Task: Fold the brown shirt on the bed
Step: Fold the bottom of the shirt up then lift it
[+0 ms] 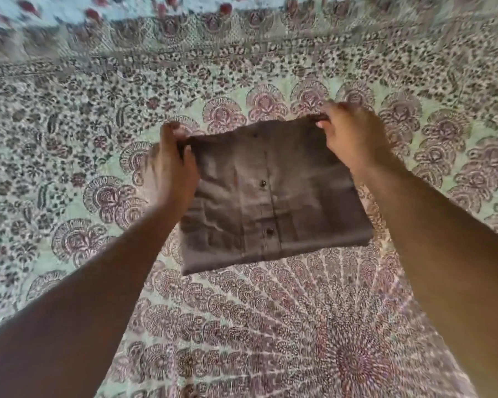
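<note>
left hand (pixel 171 165) and right hand (pixel 350 133) pinch the far corners of the folded brown shirt (pixel 270 196) on the patterned bed (pixel 69 139).

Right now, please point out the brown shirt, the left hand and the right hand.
brown shirt (pixel 273 196), head view, middle of the folded front.
left hand (pixel 171 165), head view, back of the hand.
right hand (pixel 350 133), head view, back of the hand.

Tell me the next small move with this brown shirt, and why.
Probably bring the far edge toward you and lay it over the near half. The left hand and right hand each pinch a far corner of the brown shirt, already a compact rectangle on the bed, placket up.
</note>
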`<state>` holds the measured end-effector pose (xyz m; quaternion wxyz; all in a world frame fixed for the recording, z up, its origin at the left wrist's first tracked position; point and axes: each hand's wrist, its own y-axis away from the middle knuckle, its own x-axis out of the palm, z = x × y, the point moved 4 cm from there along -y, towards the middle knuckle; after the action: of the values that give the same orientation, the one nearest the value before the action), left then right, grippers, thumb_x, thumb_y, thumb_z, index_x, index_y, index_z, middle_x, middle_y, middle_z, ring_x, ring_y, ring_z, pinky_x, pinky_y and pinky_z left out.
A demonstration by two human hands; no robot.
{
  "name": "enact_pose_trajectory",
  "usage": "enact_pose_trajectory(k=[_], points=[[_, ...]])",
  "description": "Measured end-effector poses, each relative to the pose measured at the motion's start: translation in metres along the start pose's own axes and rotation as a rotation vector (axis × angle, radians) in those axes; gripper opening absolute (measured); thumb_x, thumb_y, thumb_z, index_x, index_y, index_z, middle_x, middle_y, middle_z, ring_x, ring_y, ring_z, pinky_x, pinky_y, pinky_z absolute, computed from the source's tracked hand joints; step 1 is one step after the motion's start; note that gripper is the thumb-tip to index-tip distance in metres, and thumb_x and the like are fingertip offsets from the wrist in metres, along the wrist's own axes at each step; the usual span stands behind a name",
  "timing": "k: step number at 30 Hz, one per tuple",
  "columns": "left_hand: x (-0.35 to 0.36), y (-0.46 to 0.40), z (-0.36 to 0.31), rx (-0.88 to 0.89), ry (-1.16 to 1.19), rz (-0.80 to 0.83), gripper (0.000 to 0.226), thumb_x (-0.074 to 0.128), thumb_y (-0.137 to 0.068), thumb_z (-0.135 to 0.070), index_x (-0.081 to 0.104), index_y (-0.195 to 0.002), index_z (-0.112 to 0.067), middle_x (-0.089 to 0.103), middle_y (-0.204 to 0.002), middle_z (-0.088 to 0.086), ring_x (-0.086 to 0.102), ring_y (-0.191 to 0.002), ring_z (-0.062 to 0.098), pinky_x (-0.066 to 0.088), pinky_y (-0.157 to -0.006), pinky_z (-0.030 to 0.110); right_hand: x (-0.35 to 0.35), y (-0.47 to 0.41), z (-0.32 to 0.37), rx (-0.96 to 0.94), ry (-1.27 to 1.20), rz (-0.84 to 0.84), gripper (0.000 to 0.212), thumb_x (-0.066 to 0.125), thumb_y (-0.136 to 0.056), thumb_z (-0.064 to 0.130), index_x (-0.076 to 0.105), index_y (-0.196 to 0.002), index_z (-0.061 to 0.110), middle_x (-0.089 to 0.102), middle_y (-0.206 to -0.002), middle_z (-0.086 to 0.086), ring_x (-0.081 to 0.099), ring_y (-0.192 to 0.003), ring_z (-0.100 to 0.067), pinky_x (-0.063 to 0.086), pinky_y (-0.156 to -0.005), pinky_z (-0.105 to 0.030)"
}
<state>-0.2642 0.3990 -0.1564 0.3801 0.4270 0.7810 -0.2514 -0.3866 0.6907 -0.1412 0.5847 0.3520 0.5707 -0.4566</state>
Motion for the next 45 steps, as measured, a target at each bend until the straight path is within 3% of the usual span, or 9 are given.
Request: enact_pose_trajectory(k=[3,10,15,20,25,30,34,40,45], points=[[0.023,0.019,-0.003,0.065,-0.168,-0.005,0.058,0.052,-0.1,-0.032,0.04,-0.155,-0.016,0.045,-0.159,0.014,0.042,-0.146,0.036,0.031,-0.122,0.056,0.018,0.007,0.004,0.088,0.03,-0.053,0.043,0.065,-0.094,0.022,0.058,-0.134,0.008,0.06,-0.131,-0.02,0.056,-0.122,-0.044,0.048,-0.098,-0.057],[0.075,0.082,0.015,0.333,-0.389,0.29,0.069,0.041,-0.102,-0.065,0.018,-0.164,-0.044,0.003,-0.177,-0.001,0.009,-0.162,0.03,0.013,-0.127,0.055,0.058,0.118,0.074,-0.074,-0.151,0.081,0.058,0.044,-0.103,0.053,0.051,-0.148,0.018,0.037,-0.163,-0.014,0.035,-0.151,-0.033,0.037,-0.113,-0.054],[0.089,0.067,0.013,0.369,-0.422,0.275,0.07,0.036,-0.101,-0.069,0.015,-0.164,-0.046,0.0,-0.177,-0.002,0.006,-0.163,0.03,0.013,-0.127,0.059,0.087,0.119,0.027,0.09,0.011,0.191,0.075,0.028,-0.096,0.081,0.019,-0.162,0.045,0.004,-0.175,0.0,0.01,-0.16,-0.03,0.02,-0.122,-0.062],[0.091,0.068,0.011,0.34,-0.466,0.262,0.075,0.038,-0.097,-0.073,0.013,-0.163,-0.049,-0.004,-0.176,-0.005,0.0,-0.163,0.032,0.011,-0.125,0.066,0.076,0.103,0.027,0.287,0.008,0.118,0.085,0.022,-0.097,0.08,0.024,-0.164,0.028,0.007,-0.174,-0.013,0.006,-0.16,-0.038,0.013,-0.123,-0.068],[0.092,0.067,0.014,0.353,-0.427,0.281,0.076,0.035,-0.098,-0.072,0.01,-0.165,-0.045,-0.003,-0.177,-0.004,-0.002,-0.163,0.033,0.006,-0.126,0.066,0.084,0.107,0.087,-0.119,-0.064,0.156,0.072,0.023,-0.102,0.073,0.015,-0.165,0.039,0.007,-0.175,-0.005,0.009,-0.161,-0.028,0.016,-0.124,-0.062],[0.09,0.06,0.016,0.353,-0.285,0.358,0.073,0.046,-0.099,-0.059,0.019,-0.165,-0.04,0.001,-0.176,-0.005,0.001,-0.163,0.031,0.005,-0.128,0.063,0.092,0.108,0.052,0.069,0.01,0.16,0.074,0.025,-0.102,0.072,0.015,-0.165,0.035,0.008,-0.175,-0.001,0.015,-0.16,-0.027,0.016,-0.125,-0.061],[0.051,0.066,0.02,0.037,0.012,0.16,0.074,0.063,-0.093,-0.028,0.034,-0.159,-0.015,0.018,-0.173,0.009,0.015,-0.159,0.036,0.014,-0.129,0.056,0.072,0.101,0.077,0.085,-0.081,0.06,0.066,0.05,-0.102,0.044,0.039,-0.155,0.006,0.024,-0.167,-0.024,0.024,-0.155,-0.044,0.021,-0.125,-0.061],[0.014,0.166,0.061,-0.686,-0.024,0.221,0.078,0.074,-0.089,-0.052,0.039,-0.147,-0.014,0.041,-0.155,0.015,0.028,-0.148,0.037,0.025,-0.119,0.061,0.074,0.109,0.156,-0.322,-0.369,0.034,0.033,0.067,-0.09,0.004,0.069,-0.123,0.001,0.066,-0.136,-0.014,0.068,-0.115,-0.036,0.062,-0.087,-0.048],[0.012,0.166,0.049,-0.653,0.221,0.329,0.026,0.074,-0.094,-0.019,0.06,-0.116,-0.019,0.044,-0.125,0.002,0.042,-0.129,0.024,0.037,-0.116,0.053,0.065,0.093,0.186,-0.13,-0.311,0.158,0.051,0.046,-0.103,0.053,0.065,-0.103,0.007,0.061,-0.112,-0.015,0.057,-0.103,-0.038,0.057,-0.078,-0.051]])
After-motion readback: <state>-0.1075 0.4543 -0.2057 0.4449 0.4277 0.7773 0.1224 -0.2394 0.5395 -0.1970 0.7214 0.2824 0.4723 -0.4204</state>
